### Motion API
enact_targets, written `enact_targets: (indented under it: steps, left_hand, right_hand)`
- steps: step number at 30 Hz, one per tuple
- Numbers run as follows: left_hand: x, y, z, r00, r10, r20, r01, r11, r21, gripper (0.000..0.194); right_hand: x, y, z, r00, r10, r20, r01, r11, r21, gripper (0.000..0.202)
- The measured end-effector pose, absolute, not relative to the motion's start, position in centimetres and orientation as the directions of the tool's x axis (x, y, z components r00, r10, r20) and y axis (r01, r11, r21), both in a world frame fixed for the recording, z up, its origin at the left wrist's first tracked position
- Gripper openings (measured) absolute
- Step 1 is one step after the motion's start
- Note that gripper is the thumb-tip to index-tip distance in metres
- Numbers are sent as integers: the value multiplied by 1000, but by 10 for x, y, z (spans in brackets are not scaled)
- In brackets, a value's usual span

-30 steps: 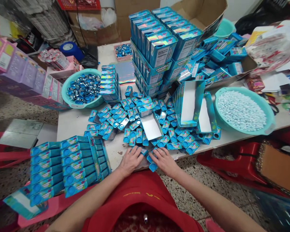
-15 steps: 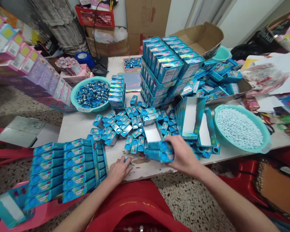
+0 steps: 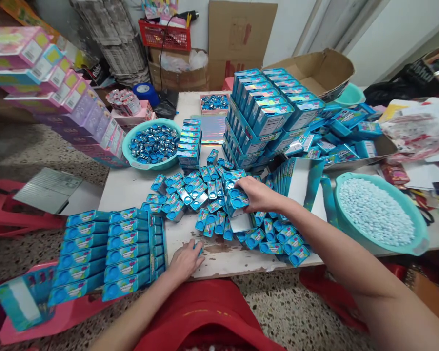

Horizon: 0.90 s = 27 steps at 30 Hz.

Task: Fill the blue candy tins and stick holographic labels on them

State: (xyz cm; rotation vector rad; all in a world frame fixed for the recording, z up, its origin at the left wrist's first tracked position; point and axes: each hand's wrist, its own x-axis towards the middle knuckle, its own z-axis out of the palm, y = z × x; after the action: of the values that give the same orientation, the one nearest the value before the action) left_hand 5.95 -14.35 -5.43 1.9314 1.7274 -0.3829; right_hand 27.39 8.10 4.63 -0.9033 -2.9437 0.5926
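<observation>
My right hand [image 3: 259, 194] is closed on a pair of small blue tins [image 3: 237, 196], held over an open blue display box whose white inside [image 3: 242, 223] shows below them. More tins stand behind those in its far end. My left hand [image 3: 186, 259] lies low on the table with curled fingers. At its fingertips a small blue thing [image 3: 200, 250] shows; most of it is hidden. Loose upright blue tins [image 3: 193, 187] crowd the table ahead of both hands, and more tins [image 3: 290, 242] lie under my right forearm.
Filled tin boxes [image 3: 128, 253] rest on a pink stool at left. A turquoise basin [image 3: 151, 168] holds metal-and-blue caps; another basin [image 3: 420, 243] holds pale blue candies. Stacked full boxes [image 3: 256, 122] rise at the back, beside nested open boxes [image 3: 296, 180] and a carton of tins [image 3: 351, 126].
My right hand has moved away from me with the tins, from the display box's near end toward its far end. My left hand stays about where it was. The view has shifted.
</observation>
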Motion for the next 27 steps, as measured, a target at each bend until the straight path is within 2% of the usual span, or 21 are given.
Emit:
enact_targets:
  steps: [3, 6, 10, 13, 15, 17, 19, 22, 24, 27]
  left_hand:
    - [60, -142, -51, 149, 818, -555, 981, -52, 186, 39]
    - [62, -140, -51, 153, 814, -561, 980, -51, 193, 39]
    - [61, -140, -53, 143, 802, -580, 971, 1, 240, 44]
    - [46, -141, -49, 228, 763, -605, 926, 22, 377, 71]
    - [33, -141, -41, 296, 737, -608, 894, 10, 448, 94]
    - [24, -142, -32, 307, 728, -613, 900, -11, 437, 98]
    - [23, -143, -24, 291, 740, -607, 932, -75, 356, 94]
    - [34, -145, -24, 355, 766, -536, 934, -266, 239, 77]
    - [43, -145, -29, 420, 763, -491, 907, -374, 194, 58]
    - [50, -139, -34, 425, 768, -479, 899, -421, 121, 38]
  right_hand:
    - [277, 88, 44, -864, 498, -76, 481, 770, -419, 59]
    - [281, 88, 36, -853, 520, -33, 487, 772, -408, 55]
    - [284, 79, 18, -780, 625, 16, 610, 766, -205, 65]
    - [285, 68, 3, -691, 721, 54, 716, 692, -88, 87]
    - [287, 58, -4, -635, 767, 89, 758, 642, -116, 99]
    - [290, 45, -10, -572, 808, 142, 779, 589, -216, 103]
    - [295, 29, -16, -485, 846, 221, 770, 533, -350, 95]
    - [299, 0, -26, -281, 888, 363, 737, 442, -512, 71]
    - [300, -23, -33, -145, 891, 431, 730, 390, -561, 55]
    - [295, -57, -40, -100, 862, 497, 731, 402, -551, 38]
